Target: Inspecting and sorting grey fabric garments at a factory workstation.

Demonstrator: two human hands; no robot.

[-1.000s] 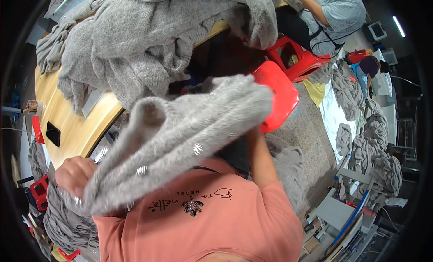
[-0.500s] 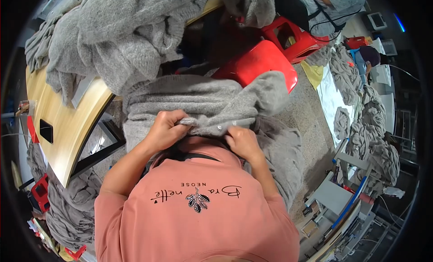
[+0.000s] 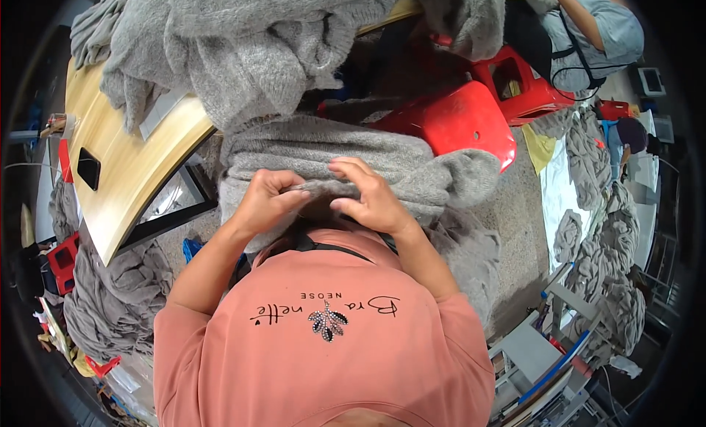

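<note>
A grey fuzzy knitted garment [image 3: 412,166] lies across my lap, spreading from left to right in front of my chest. My left hand [image 3: 266,200] pinches its near edge with the fingers curled shut on the fabric. My right hand [image 3: 365,195] rests right beside it, fingers bent over the same edge and touching the knit. The two hands nearly meet at the middle of the garment. I wear a salmon-pink shirt [image 3: 331,339].
A big heap of grey knitwear [image 3: 243,44] covers a light wooden table [image 3: 125,177] ahead. Red plastic stools [image 3: 456,122] stand to the right. More grey garments [image 3: 110,294] lie at the left and along the right floor [image 3: 596,236]. Another person [image 3: 588,30] sits at the top right.
The garment was held up stretched wide a second ago; it has come down onto my lap. Both hands moved together to its near edge and shifted slightly upward.
</note>
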